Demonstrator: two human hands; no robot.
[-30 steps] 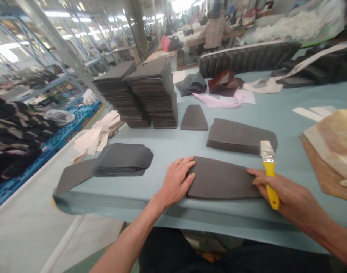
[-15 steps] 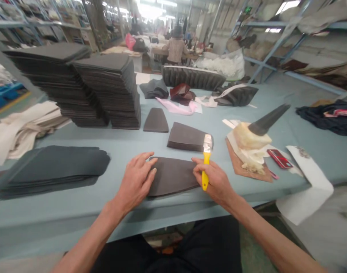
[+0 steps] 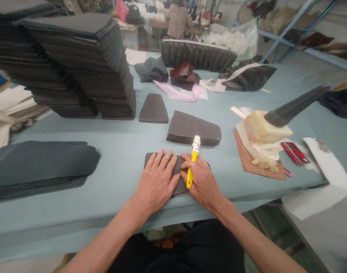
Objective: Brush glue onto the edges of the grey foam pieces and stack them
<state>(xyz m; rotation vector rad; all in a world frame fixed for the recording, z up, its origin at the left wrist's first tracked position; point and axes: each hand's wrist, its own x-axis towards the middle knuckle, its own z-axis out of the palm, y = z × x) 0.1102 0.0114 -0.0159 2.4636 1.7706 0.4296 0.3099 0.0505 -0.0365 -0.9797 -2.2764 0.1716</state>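
Note:
My left hand [image 3: 158, 179] lies flat, fingers stretched out, on a dark grey foam piece [image 3: 177, 167] at the near edge of the blue-grey table [image 3: 119, 151]. My right hand [image 3: 201, 179] rests beside it on the same piece and is closed round the yellow handle of a small brush [image 3: 192, 160], bristles pointing away from me. The two hands touch and cover most of the piece. Just beyond them lies a low stack of the same grey pieces [image 3: 193, 128], and a single smaller piece [image 3: 153, 108].
Tall stacks of grey sheets [image 3: 82, 60] stand at the back left, a flat dark pile [image 3: 37, 163] at the near left. At the right, a brown board [image 3: 249, 159] holds a lumpy cream mass with a dark cone. Cloth scraps and a person lie farther back.
The view has moved closer and lower over the table. Both hands have slid together toward the middle of the grey piece, and the left hand now lies flat on top of it.

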